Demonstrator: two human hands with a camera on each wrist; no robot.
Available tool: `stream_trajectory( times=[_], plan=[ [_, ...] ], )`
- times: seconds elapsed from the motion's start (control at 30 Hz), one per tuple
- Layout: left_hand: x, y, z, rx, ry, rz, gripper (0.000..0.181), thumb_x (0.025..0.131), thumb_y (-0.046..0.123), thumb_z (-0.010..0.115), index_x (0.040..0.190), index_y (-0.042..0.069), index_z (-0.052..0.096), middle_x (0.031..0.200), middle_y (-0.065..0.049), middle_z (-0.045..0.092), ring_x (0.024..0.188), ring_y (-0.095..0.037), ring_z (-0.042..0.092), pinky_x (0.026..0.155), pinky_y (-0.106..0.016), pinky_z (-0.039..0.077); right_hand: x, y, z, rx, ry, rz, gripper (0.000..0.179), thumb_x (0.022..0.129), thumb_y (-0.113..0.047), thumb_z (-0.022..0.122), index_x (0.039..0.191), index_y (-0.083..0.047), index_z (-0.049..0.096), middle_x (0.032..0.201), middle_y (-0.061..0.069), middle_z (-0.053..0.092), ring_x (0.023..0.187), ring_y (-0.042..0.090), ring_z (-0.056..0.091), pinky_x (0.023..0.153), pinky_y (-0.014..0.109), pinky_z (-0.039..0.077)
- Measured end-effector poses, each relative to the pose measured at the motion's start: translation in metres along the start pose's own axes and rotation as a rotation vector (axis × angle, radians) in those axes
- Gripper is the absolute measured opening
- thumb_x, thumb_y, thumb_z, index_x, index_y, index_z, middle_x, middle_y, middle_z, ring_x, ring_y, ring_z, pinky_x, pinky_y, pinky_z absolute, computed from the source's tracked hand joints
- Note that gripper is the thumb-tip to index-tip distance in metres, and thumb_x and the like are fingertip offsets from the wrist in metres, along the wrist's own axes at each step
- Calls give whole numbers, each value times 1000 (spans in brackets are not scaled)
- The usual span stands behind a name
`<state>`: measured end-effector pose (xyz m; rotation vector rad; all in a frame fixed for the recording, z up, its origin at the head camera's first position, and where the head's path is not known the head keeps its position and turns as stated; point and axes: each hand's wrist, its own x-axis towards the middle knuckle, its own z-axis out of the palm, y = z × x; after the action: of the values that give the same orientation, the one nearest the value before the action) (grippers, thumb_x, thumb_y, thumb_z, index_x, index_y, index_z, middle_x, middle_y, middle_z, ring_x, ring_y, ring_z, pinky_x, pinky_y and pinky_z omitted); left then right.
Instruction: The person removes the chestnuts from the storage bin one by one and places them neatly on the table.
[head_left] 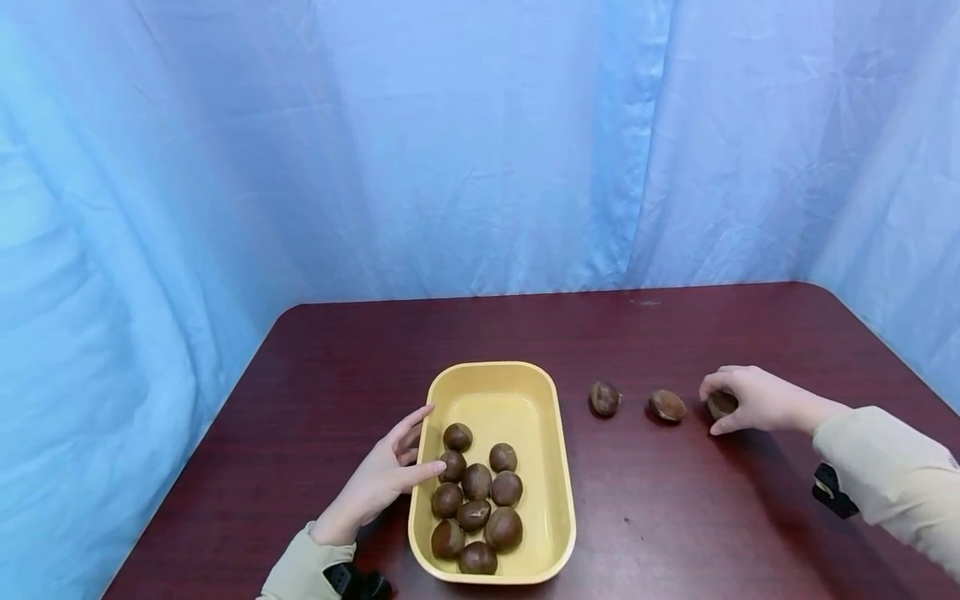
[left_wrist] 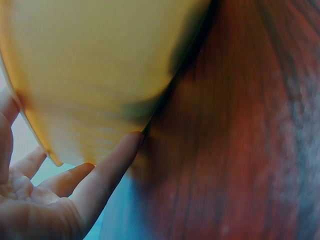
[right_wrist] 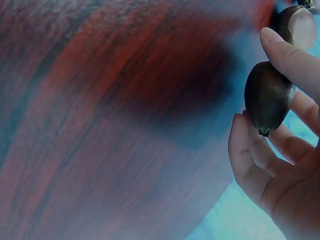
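A yellow tray (head_left: 566,500) with rounded corners stands on the table and holds several brown chestnuts (head_left: 503,528), mostly in its near left part. My left hand (head_left: 382,475) grips the tray's left edge, thumb over the rim and fingers along the outer wall. The left wrist view shows the fingertips against that wall. Over on the right, my right hand (head_left: 765,402) has its thumb and fingers around a single chestnut (right_wrist: 269,97), partly hidden by the hand in the head view. Two more chestnuts, a darker one (head_left: 604,398) and a lighter brown one (head_left: 667,406), lie between the tray and this hand.
The dark red wooden table (head_left: 360,350) has rounded far corners. Light blue curtains (head_left: 480,150) hang behind it and along both sides. A small dark device (head_left: 832,492) is strapped at the right wrist, with another (head_left: 352,581) at the left.
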<state>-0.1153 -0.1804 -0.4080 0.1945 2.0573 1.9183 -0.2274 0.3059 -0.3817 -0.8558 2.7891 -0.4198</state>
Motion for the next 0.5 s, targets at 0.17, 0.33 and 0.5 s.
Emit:
stream_trajectory(
  times=[0.17, 0.33, 0.5],
  plan=[
    [0, 1, 0, 4, -5, -2, 80, 87, 9, 67, 151, 12, 19, 152, -25, 24, 125, -40, 46, 77, -41, 55, -2, 4, 5, 11, -5, 10, 34, 70, -28, 83, 94, -13, 64, 86, -5, 53, 75, 7, 43, 61, 25, 39],
    [0, 1, 0, 4, -5, 2, 80, 87, 9, 66, 151, 12, 18, 153, -24, 23, 126, -41, 45, 78, -42, 55, -1, 5, 6, 23, -13, 23, 36, 70, -30, 83, 96, -12, 65, 88, -4, 56, 76, 8, 44, 62, 25, 40],
    [0, 0, -1, -1, -6, 2, 80, 87, 8, 66, 151, 12, 18, 153, -24, 23, 126, -41, 46, 78, -41, 55, -1, 4, 1, 57, -39, 58, 49, 70, -37, 82, 105, -7, 65, 98, 2, 62, 85, 16, 52, 69, 32, 47]
  ],
)
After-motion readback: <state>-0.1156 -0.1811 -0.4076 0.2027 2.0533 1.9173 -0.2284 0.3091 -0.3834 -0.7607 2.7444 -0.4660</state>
